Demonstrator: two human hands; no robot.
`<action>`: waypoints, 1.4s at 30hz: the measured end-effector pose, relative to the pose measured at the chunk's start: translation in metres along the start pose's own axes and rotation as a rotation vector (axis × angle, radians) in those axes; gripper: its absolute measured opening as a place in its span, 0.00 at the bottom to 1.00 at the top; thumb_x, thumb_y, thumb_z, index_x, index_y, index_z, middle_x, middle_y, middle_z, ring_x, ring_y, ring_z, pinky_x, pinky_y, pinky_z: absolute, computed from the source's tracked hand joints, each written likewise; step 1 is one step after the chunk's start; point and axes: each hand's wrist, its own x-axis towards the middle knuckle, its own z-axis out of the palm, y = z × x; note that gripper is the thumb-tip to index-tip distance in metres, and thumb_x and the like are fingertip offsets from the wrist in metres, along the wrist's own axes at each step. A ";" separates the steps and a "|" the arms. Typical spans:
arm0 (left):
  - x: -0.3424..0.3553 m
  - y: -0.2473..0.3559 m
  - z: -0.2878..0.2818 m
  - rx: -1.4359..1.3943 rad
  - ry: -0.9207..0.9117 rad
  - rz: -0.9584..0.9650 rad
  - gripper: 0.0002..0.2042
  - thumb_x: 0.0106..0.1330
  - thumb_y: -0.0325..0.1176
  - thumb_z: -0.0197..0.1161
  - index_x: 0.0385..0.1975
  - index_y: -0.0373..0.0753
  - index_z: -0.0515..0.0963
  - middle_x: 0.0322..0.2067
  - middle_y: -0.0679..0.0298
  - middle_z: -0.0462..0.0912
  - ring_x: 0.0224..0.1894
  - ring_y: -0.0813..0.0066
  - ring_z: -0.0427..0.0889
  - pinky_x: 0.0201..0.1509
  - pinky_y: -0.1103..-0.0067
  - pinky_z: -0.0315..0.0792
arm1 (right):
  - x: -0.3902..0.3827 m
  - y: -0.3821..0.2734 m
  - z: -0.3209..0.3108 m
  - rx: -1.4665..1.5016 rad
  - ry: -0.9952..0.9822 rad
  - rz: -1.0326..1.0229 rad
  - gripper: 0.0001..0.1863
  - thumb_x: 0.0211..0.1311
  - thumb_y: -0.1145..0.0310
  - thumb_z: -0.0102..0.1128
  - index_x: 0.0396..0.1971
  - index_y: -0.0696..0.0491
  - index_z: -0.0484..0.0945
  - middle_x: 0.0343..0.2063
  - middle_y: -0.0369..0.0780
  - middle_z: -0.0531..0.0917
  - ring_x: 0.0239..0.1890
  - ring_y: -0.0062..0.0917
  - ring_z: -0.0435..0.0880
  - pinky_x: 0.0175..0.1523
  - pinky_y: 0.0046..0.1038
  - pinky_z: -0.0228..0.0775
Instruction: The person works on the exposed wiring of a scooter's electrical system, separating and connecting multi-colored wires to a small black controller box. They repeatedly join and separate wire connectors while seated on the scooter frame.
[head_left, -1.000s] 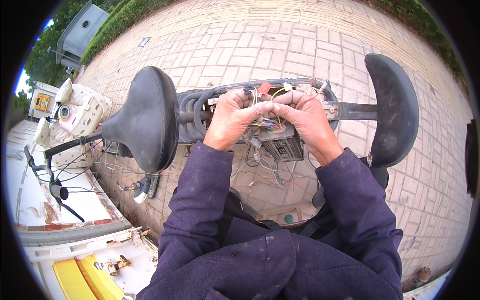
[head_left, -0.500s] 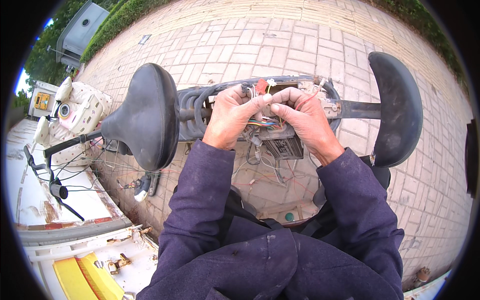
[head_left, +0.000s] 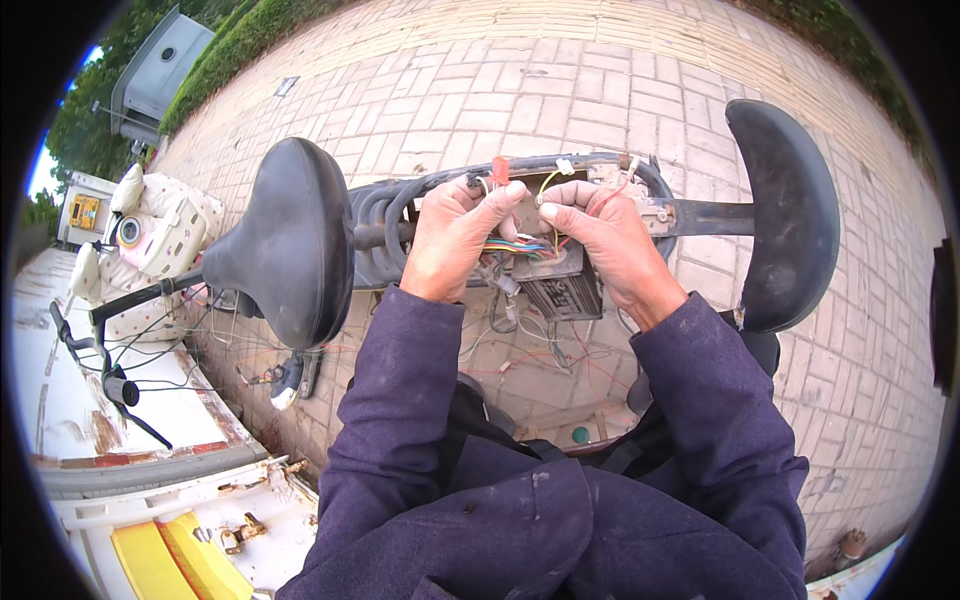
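Observation:
Above a two-wheeler's open frame, both my hands work among loose wires. My left hand is closed in a pinch, with a red connector standing up past its thumb. My right hand pinches a thin yellow-green wire, which curves up to a small white connector. The two thumbs are a short gap apart. Beneath them a bundle of coloured wires runs into a finned metal control box. What lies inside the curled fingers is hidden.
A black saddle is to the left, a curved black backrest to the right. Handlebars and a patterned seat stand farther left. Thin loose wires trail over the paving. A yellow panel lies at lower left.
My hands have drawn slightly apart: the red connector has shifted left with my left hand, and the white connector on the yellow-green wire now sits farther right.

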 end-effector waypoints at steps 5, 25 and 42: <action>0.002 -0.005 -0.001 -0.051 0.004 0.052 0.09 0.69 0.35 0.67 0.39 0.35 0.83 0.24 0.68 0.82 0.24 0.85 0.78 0.27 0.87 0.68 | -0.001 -0.004 -0.001 0.027 0.015 0.031 0.10 0.67 0.69 0.65 0.45 0.56 0.80 0.33 0.33 0.84 0.35 0.12 0.80 0.43 0.18 0.71; -0.005 -0.004 0.015 0.112 0.058 0.206 0.09 0.67 0.31 0.69 0.41 0.33 0.87 0.29 0.66 0.86 0.25 0.88 0.77 0.30 0.88 0.69 | -0.012 -0.014 -0.013 -0.385 -0.179 0.075 0.07 0.62 0.72 0.66 0.33 0.61 0.86 0.24 0.33 0.84 0.26 0.13 0.78 0.32 0.21 0.69; 0.000 -0.007 0.005 0.230 -0.179 0.079 0.15 0.67 0.27 0.68 0.51 0.28 0.80 0.39 0.61 0.86 0.39 0.81 0.83 0.45 0.83 0.78 | -0.012 -0.001 -0.011 -0.019 0.034 0.141 0.04 0.65 0.72 0.66 0.38 0.54 0.82 0.36 0.31 0.85 0.39 0.15 0.81 0.49 0.23 0.71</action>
